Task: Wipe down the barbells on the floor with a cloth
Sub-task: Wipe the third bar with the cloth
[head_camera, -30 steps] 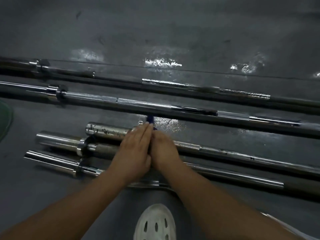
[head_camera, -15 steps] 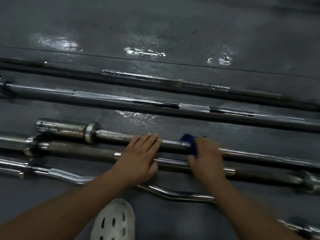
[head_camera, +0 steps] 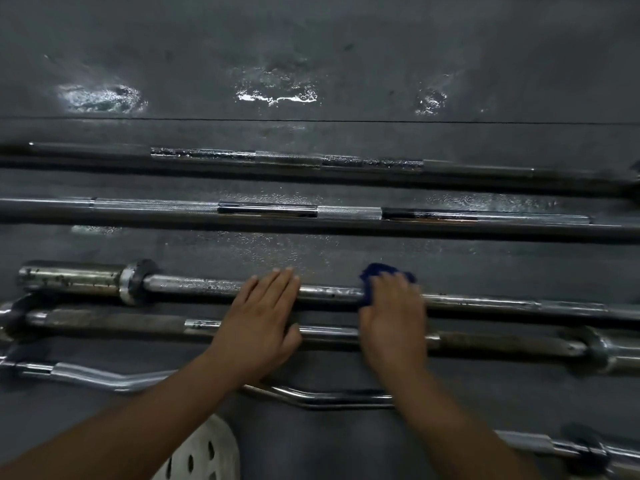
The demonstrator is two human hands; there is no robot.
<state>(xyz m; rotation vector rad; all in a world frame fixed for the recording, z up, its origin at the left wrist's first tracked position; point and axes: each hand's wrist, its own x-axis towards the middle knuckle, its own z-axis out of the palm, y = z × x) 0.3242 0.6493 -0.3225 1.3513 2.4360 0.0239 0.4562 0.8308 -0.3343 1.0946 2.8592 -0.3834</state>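
Several steel barbells lie side by side on the dark floor. My right hand holds a blue cloth wrapped over the shaft of the third barbell, the one with a spotted sleeve at its left end. My left hand rests flat with straight fingers on that same shaft, left of the cloth, its palm over the fourth barbell. Farther away lie two long bars, one with shiny dark sections and one behind it. A curved bar lies nearest me, partly hidden by my forearms.
My white perforated shoe shows at the bottom edge. Another bar end with a collar lies at the bottom right. Wet glossy patches mark the floor beyond the bars. A floor seam runs across.
My right hand has slid the blue cloth rightward along the third barbell, away from my left hand. The view has shifted right along the bars.
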